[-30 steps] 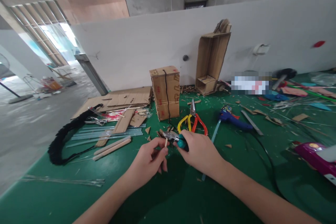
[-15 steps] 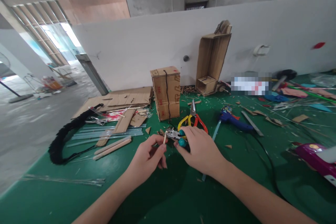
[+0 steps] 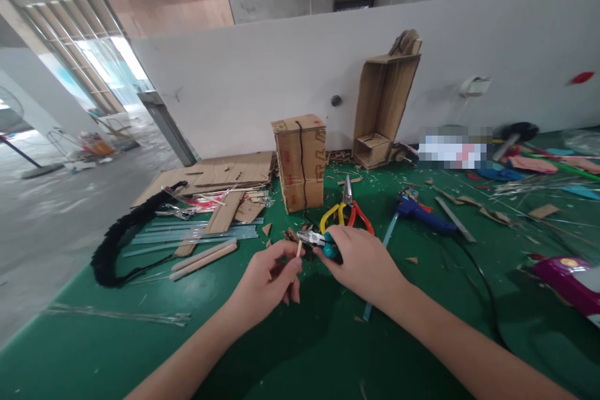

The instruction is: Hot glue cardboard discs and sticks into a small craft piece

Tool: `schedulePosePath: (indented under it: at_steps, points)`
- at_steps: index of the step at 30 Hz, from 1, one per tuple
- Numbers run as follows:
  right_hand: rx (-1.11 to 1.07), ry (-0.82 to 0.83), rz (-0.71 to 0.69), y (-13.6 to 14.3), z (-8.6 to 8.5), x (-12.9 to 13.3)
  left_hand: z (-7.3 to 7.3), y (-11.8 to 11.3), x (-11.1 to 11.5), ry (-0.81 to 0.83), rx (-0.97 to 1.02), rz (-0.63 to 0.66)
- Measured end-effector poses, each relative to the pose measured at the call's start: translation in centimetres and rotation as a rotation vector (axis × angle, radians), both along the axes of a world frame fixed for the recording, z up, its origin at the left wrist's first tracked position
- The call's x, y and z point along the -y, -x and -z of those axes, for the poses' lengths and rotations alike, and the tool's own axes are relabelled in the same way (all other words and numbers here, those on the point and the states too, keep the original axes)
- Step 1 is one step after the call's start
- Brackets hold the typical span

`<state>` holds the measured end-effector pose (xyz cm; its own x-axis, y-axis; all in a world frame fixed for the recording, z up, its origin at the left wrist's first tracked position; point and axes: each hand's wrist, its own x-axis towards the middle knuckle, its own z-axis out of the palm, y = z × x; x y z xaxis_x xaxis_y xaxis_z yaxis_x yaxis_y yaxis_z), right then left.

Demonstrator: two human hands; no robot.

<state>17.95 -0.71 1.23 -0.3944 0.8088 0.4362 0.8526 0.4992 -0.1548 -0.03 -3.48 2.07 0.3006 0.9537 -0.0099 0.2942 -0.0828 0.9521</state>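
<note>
My left hand pinches a thin pale wooden stick upright between thumb and fingers. Wrapped round the teal handles of a pair of pliers is my right hand. The jaws of the pliers point left and lie at the top of the stick; whether they touch it I cannot tell. Just beyond my hands lie scissors with yellow and red-orange handles. A cardboard box with a black cord down its front stands upright behind them.
To the left are wooden rods, clear glue sticks, cardboard sheets and a black fuzzy strip. A blue glue gun and a purple tool lie to the right. An open cardboard frame leans against the white wall.
The pliers have shifted slightly right relative to the stick, still in my right hand. My left hand keeps its pinch on the stick. The whole view has moved a little.
</note>
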Motion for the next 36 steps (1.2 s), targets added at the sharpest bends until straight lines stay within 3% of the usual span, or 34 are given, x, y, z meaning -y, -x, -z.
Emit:
schedulePosePath:
  at_steps: [6, 13, 15, 20, 24, 28, 31, 34, 36]
  points:
    - [-0.1, 0.127, 0.032, -0.2, -0.4, 0.3, 0.0, 0.3, -0.3, -0.031, -0.027, -0.048]
    - [-0.435, 0.566, -0.097, -1.0, -2.1, 0.5, 0.2, 2.8, -2.5, -0.292, -0.085, -0.412]
    - [-0.455, 0.61, -0.104, -1.2, -2.2, 0.3, 0.3, 3.3, -3.0, -0.328, -0.2, -0.443]
    - [-0.456, 0.511, -0.037, -1.2, -1.5, -0.4, 0.2, 3.2, -2.8, -0.342, -0.625, -0.24]
    - [-0.346, 0.282, -0.003, -1.5, -0.2, -1.9, 0.5, 2.9, -2.4, -0.345, -0.838, -0.097]
    - [-0.218, 0.146, 0.037, -1.9, 1.1, -4.2, 0.8, 2.9, -2.6, -0.367, -0.862, -0.089]
    - [-0.128, 0.092, 0.133, -2.3, 1.8, -5.3, 0.7, 3.0, -2.7, -0.418, -0.817, -0.154]
    - [-0.065, 0.002, 0.202, -2.4, 2.1, -5.5, 0.4, 3.0, -2.8, -0.465, -0.769, -0.214]
    - [-0.016, -0.032, 0.17, -2.2, 2.2, -5.1, 0.3, 3.0, -2.8, -0.473, -0.739, -0.209]
